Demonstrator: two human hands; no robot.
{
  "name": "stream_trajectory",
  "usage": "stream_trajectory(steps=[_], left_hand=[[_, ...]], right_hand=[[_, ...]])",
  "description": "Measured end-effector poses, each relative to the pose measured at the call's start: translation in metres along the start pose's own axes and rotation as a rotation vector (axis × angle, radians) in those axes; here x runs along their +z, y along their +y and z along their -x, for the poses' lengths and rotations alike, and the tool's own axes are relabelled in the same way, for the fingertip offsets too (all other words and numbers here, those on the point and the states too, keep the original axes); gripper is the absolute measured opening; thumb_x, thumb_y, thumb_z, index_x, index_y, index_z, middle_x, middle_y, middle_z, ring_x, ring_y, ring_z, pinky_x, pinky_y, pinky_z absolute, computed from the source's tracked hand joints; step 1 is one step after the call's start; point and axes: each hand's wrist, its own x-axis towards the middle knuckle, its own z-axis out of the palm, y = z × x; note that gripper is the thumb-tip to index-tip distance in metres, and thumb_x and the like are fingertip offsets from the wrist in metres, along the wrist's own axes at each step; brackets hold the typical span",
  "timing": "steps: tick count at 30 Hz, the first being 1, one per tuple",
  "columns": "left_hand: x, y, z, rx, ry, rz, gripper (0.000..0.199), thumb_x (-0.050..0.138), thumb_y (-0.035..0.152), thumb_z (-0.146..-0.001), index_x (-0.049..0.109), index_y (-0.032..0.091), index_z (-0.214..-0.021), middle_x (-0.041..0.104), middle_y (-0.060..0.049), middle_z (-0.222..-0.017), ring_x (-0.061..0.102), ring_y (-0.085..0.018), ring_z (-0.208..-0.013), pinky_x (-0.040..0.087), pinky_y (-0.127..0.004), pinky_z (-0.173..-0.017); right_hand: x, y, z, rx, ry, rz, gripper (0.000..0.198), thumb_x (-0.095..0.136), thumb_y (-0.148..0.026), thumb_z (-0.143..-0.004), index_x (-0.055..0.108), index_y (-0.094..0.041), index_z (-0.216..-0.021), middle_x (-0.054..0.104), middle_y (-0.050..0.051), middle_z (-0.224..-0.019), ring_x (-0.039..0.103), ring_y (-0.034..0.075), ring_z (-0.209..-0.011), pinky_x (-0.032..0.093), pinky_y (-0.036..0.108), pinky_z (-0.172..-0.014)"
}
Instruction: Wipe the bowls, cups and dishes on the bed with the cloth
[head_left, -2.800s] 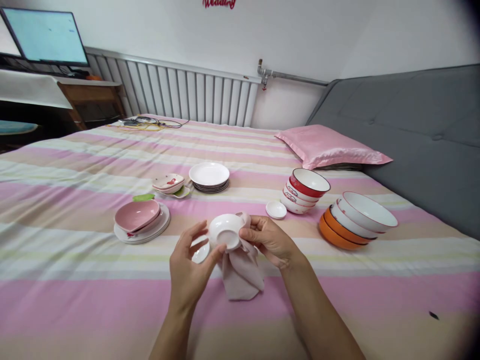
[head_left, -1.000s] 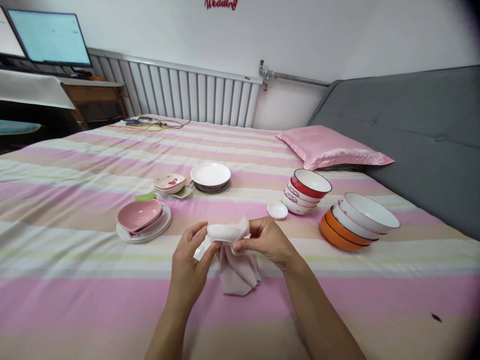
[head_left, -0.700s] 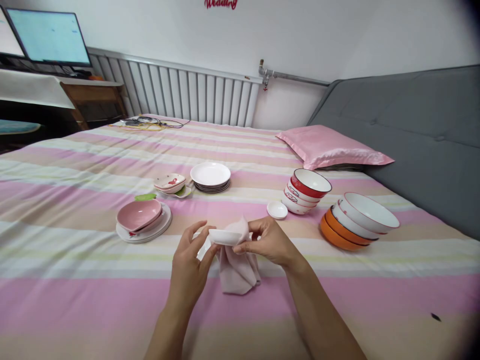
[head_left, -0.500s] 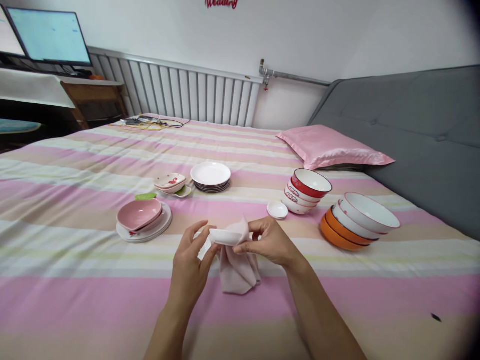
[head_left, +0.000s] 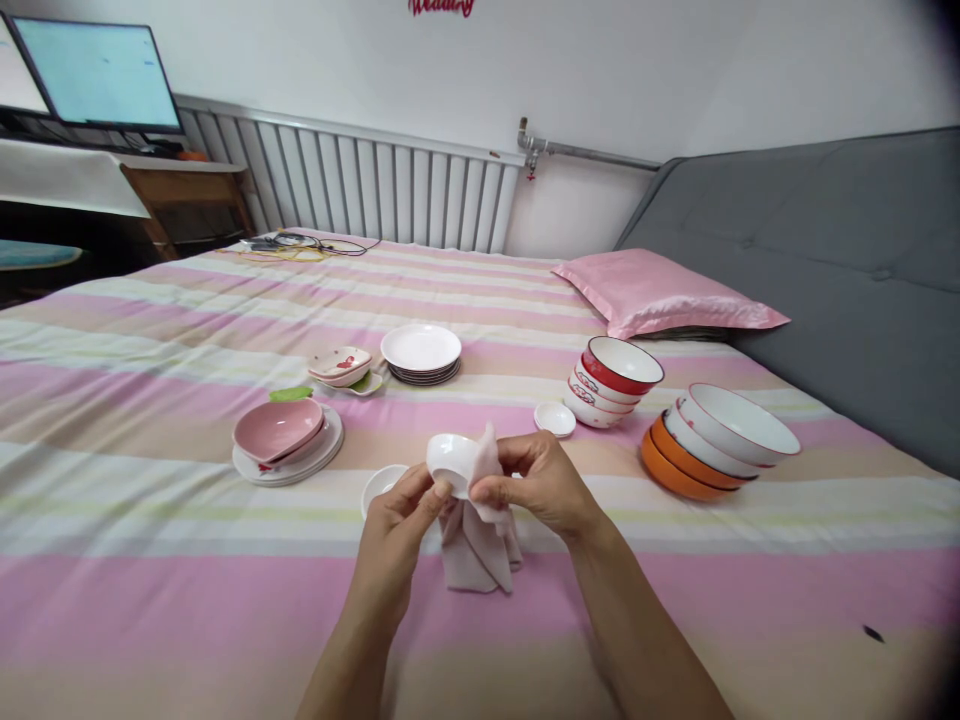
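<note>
Above the bed, a small white dish (head_left: 450,464) is tilted with its underside partly toward me. My left hand (head_left: 397,520) pinches its left edge between thumb and fingers. My right hand (head_left: 536,480) is closed on a pale pink cloth (head_left: 480,550), pressing it against the dish's right edge; the rest of the cloth hangs below. Behind my left hand lies another white dish (head_left: 381,483) on the bed, partly hidden by the hand. Past my right hand rests a small white saucer (head_left: 555,419).
Pink bowls on white plates (head_left: 279,432) stand at left, patterned dishes (head_left: 341,365) behind them. White plates (head_left: 421,348) are stacked at centre. Red and white bowls (head_left: 615,380) and orange and white bowls (head_left: 712,445) stand at right. A pink pillow (head_left: 667,292) lies near the headboard.
The dish has turned from nearly level to tilted. My left hand has shifted its grip lower on it, uncovering more of the dish on the bed. The cloth has moved slightly.
</note>
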Motion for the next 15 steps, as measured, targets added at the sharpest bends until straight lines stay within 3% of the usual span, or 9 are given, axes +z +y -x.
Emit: stream_trajectory(steps=[4,8,15], left_hand=[[-0.0004,-0.005,-0.0022,-0.09,-0.016,0.191,0.018,0.061,0.033,-0.08,0.063,0.018,-0.07,0.052,0.002,-0.069,0.048,-0.011,-0.072,0.04,-0.022,-0.072],[0.0002,-0.0057,-0.0037,-0.137,0.006,0.293,0.015,0.063,0.033,-0.078,0.067,0.019,-0.077,0.058,0.0,-0.075,0.053,-0.014,-0.084,0.042,-0.024,-0.079],[-0.0012,-0.001,-0.0036,-0.067,0.1,0.281,0.026,0.064,0.033,-0.077,0.067,0.018,-0.098,0.067,-0.005,-0.101,0.058,-0.018,-0.097,0.043,-0.028,-0.088]], right_hand=[[0.0028,0.0016,-0.0007,-0.01,-0.012,-0.004,0.029,0.079,-0.038,-0.058,0.068,-0.011,-0.061,0.055,-0.001,-0.054,0.047,0.01,-0.051,0.037,0.021,-0.045],[0.0038,0.0025,-0.0005,-0.039,-0.02,0.028,0.033,0.078,-0.042,-0.059,0.067,-0.011,-0.06,0.054,-0.001,-0.055,0.047,0.01,-0.051,0.038,0.021,-0.046],[0.0045,0.0028,-0.0005,-0.045,-0.015,0.103,0.03,0.073,-0.041,-0.066,0.068,-0.011,-0.065,0.057,0.001,-0.057,0.049,0.011,-0.052,0.04,0.022,-0.048]])
